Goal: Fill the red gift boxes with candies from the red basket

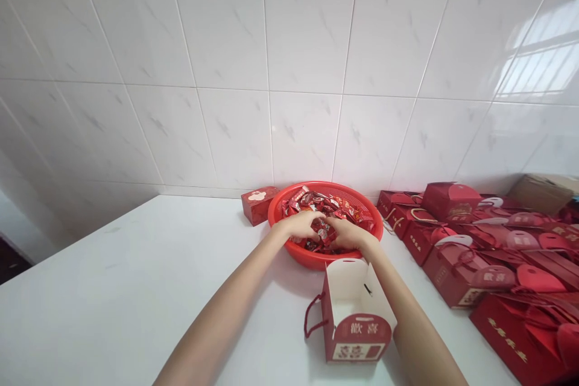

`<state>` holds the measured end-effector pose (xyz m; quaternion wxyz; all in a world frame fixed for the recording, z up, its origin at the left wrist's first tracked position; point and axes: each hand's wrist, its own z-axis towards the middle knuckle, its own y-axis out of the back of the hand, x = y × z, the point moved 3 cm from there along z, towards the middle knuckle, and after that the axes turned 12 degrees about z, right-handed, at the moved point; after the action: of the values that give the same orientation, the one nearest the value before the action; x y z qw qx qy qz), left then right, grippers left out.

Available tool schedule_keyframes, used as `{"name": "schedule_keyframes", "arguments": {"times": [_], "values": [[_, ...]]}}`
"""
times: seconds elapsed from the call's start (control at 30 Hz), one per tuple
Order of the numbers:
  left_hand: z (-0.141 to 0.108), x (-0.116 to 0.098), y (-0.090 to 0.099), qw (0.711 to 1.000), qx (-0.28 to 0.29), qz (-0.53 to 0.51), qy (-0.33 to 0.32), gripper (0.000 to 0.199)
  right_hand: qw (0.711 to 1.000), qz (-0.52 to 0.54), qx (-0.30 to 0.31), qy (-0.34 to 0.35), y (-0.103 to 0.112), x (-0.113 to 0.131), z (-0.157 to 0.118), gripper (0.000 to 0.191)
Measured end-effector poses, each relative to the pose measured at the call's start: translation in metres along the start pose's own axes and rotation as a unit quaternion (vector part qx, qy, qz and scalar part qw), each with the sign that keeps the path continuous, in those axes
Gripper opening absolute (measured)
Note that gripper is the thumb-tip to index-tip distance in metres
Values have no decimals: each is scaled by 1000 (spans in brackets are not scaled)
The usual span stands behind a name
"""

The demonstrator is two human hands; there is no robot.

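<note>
A red plastic basket (371, 204) with perforated sides holds a heap of red-wrapped candies (316, 200). My left hand (302, 225) dips into the heap from the left, its fingers curled round wrapped candies. Beside it, my right hand (347, 235) reaches in from the right with bent fingers, also on candies; its fingertips are partly hidden among the wrappers. In front of the basket, between my forearms, an open-topped red gift box (360, 338) with a cord handle stands upright. Its white inside shows, and my right forearm passes close over its right edge.
A small red box (259, 205) sits left of the basket against the tiled wall (230, 139). Several red gift boxes (461, 271) crowd the right side of the white table (136, 289). A brown cardboard box (543, 192) stands behind them.
</note>
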<state>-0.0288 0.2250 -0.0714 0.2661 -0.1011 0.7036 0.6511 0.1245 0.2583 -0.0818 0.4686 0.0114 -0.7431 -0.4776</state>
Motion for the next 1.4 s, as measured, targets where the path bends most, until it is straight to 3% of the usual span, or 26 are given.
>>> {"name": "schedule_keyframes", "arguments": {"times": [0.07, 0.17, 0.4, 0.57, 0.73, 0.83, 1.0, 1.23, 1.4], "values": [[9, 3, -5, 999, 30, 20, 8, 76, 1000, 11, -9, 6, 1, -1, 1, 85], [11, 4, -8, 998, 49, 38, 7, 77, 999, 43, -22, 24, 2, -2, 2, 77], [1, -1, -7, 998, 61, 32, 9, 41, 986, 109, -102, 67, 10, -1, 2, 27], [-3, -3, -2, 1000, -13, -5, 8, 31, 965, 143, -212, 51, 17, -4, 2, 13], [-6, -5, 4, 992, -108, -67, 4, 32, 947, 189, -258, 26, 20, -9, 1, 22], [-6, -5, 6, 984, -138, -116, -3, 38, 934, 227, -274, 18, 21, -10, 0, 29], [-5, -4, 8, 969, -147, -197, -18, 44, 909, 326, -261, 10, 23, -7, -2, 36], [-8, -5, 11, 958, -161, -237, -21, 43, 852, 488, -191, 19, 23, -2, -6, 14], [-6, -2, 10, 951, -172, -256, -31, 47, 822, 546, -162, 30, 22, -3, -7, 18]]}}
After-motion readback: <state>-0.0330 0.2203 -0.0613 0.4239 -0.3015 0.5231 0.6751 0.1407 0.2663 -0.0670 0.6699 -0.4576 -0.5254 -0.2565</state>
